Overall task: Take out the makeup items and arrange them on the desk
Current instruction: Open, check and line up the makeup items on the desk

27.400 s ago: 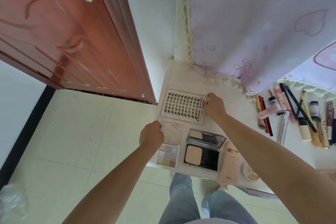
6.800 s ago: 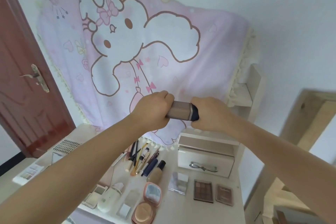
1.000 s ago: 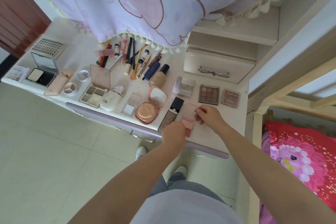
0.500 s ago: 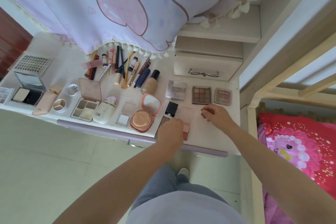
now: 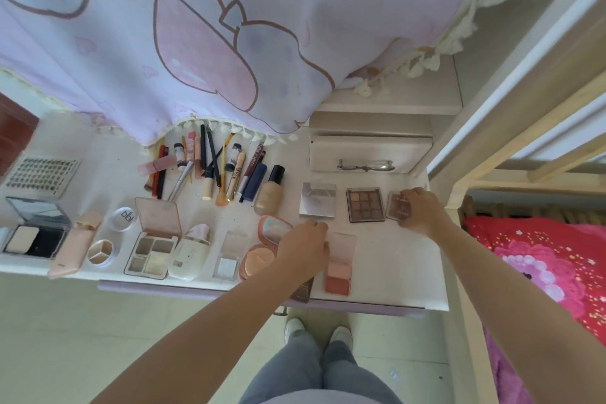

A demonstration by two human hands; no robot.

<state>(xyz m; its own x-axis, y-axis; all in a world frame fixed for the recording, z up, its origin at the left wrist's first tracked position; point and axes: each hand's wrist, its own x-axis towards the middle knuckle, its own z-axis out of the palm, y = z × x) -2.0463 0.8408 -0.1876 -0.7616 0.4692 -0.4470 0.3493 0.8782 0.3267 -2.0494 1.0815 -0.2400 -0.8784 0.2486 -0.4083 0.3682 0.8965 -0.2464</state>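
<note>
Makeup lies in rows on the white desk (image 5: 393,266). My right hand (image 5: 424,212) pinches a small brown blush compact (image 5: 396,207) at the desk's back right, beside a brown eyeshadow palette (image 5: 365,204) and a silver compact (image 5: 317,198). Near the front edge, my left hand (image 5: 303,248) curls over a brown tube (image 5: 303,294); only the tube's near end shows. An open pink blush palette (image 5: 339,264) lies just right of that hand. A round pink compact (image 5: 259,256) sits to its left.
A foundation bottle (image 5: 269,195) and several pencils and brushes (image 5: 213,171) lie under the hanging pink cloth (image 5: 196,43). A small drawer box (image 5: 370,153) stands at the back. More palettes fill the left. A red bedspread (image 5: 541,259) is at right.
My right hand has moved from the pink blush palette back and right to the small brown compact and taken hold of it. My left hand stays on the tube.
</note>
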